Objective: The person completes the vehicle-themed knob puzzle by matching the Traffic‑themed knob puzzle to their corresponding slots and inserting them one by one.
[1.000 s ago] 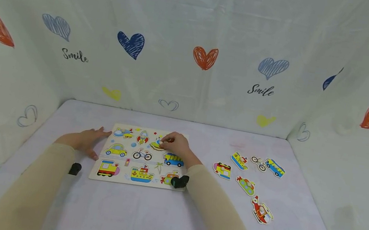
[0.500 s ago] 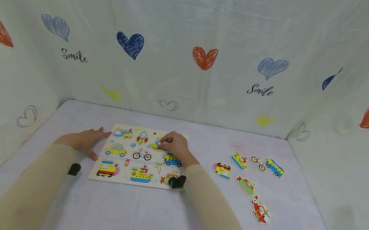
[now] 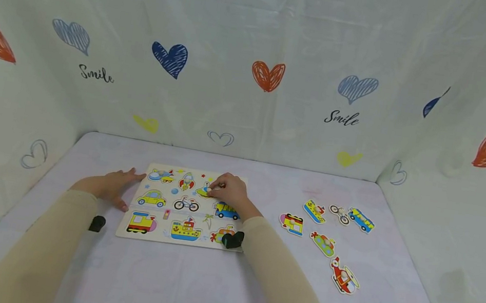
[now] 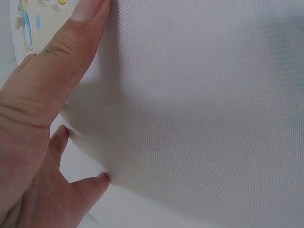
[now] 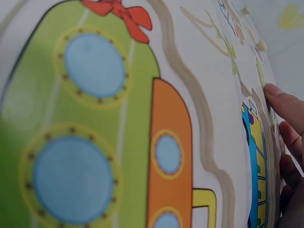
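Puzzle piece [image 3: 203, 191], flat, yellow-and-blue, saucer-shaped, pinched by right hand [image 3: 232, 192], probably light and stiff, best gripped near its middle, with left hand [image 3: 111, 187] spread beside pale rectangular board [image 3: 163, 236].

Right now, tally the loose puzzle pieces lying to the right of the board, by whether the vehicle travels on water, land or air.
Water: 2 (ship, submarine)
Land: 3 (train, bicycle, bus)
Air: 1 (helicopter)
Total: 6, all off the puzzle board
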